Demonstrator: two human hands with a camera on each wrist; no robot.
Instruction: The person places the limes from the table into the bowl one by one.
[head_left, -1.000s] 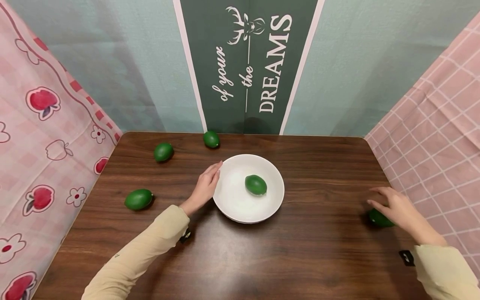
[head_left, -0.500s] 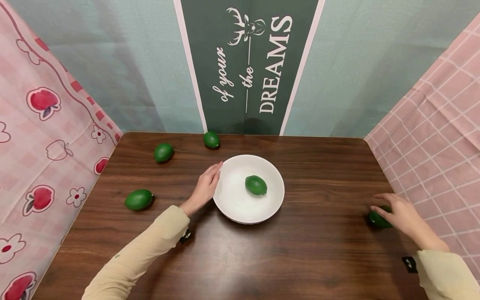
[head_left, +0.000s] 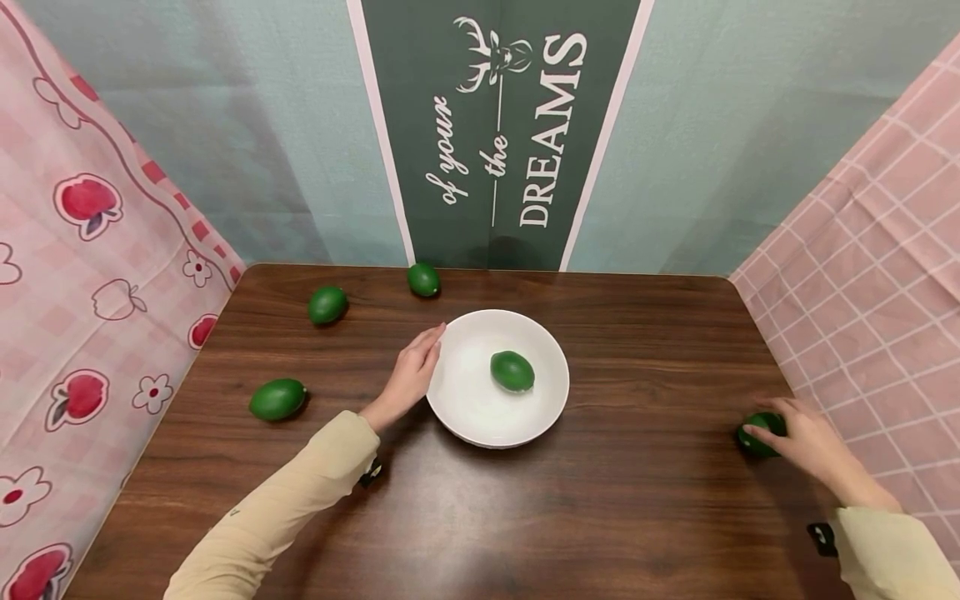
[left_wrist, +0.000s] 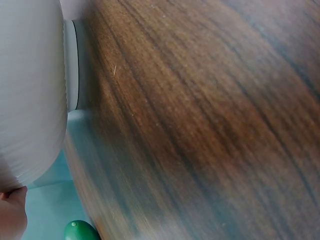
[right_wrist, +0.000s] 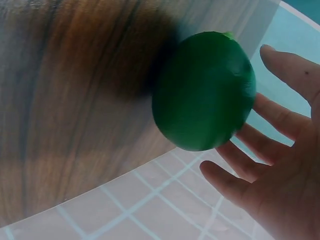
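Observation:
A white bowl (head_left: 463, 408) stands mid-table with one green lime (head_left: 512, 371) inside. Along the bowl's left rim lies my left hand (head_left: 408, 371), its fingers fairly straight and touching the outside; the left wrist view shows only a fingertip at the bowl wall (left_wrist: 32, 90). At the right edge of the table, my right hand (head_left: 810, 442) reaches around another lime (head_left: 756, 436). In the right wrist view, the fingers spread behind this lime (right_wrist: 202, 92) and the thumb (right_wrist: 290, 70) stands a little off its surface.
Three more limes rest on the wooden table (head_left: 622, 517): one at left (head_left: 277, 399), one at the back left (head_left: 327, 306) and one at the back edge (head_left: 423, 280). Pink cloths flank both sides, the gridded cloth (head_left: 885, 275) close to my right hand. A green-blue cloth (head_left: 675, 150) hangs behind.
My right hand has moved slightly down and right, lowering around the lime at the right edge. My left hand and the bowl have stayed in place.

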